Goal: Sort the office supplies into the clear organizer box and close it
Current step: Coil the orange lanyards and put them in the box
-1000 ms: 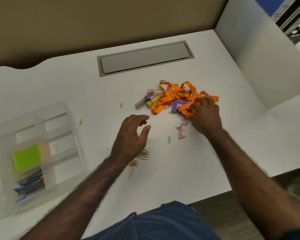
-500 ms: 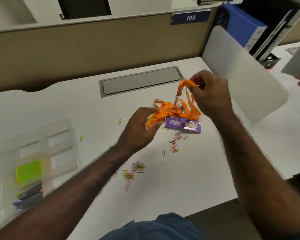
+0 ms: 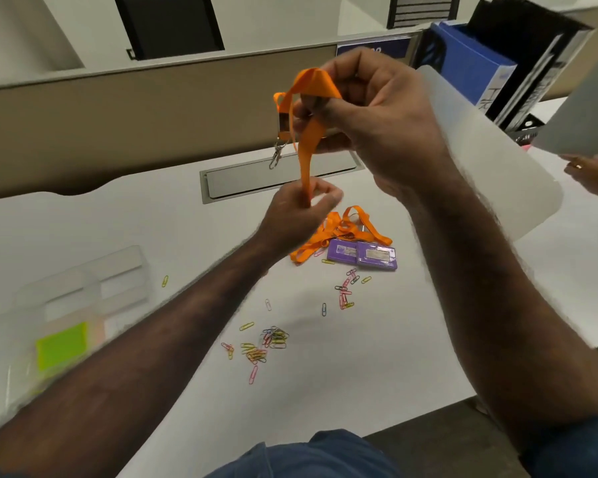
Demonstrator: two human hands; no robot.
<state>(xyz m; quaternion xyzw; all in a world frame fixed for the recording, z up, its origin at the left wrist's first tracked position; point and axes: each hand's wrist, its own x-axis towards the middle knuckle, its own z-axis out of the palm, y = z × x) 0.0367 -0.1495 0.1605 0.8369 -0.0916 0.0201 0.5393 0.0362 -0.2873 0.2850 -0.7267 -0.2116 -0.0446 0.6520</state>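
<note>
Organizer box (image 3: 83, 291) far left on bench (image 3: 359, 374), blurred, cut off at left frame edge; compartments hard to separate, green pad (image 3: 63, 346) inside near end. Far side of lower lanyard pile (image 3: 342, 232) partly hidden behind left hand (image 3: 297, 212). Label on purple badge holders (image 3: 363, 254) unreadable.

Right hand (image 3: 366, 112) raised high, pinching folded top of orange lanyard (image 3: 306, 146); left hand lower, pinching same strap between thumb and fingers. Strap taut, long axis near vertical, running down from right hand to left. Metal clip (image 3: 276, 157) dangling off strap's left side, pointing down.

Paper clips (image 3: 270, 339) scattered near centre, second loose group (image 3: 346, 294) just near of badge holders. Open bench near right. Grommet plate (image 3: 280, 177) far centre; translucent divider (image 3: 491, 160) closing off right side.
</note>
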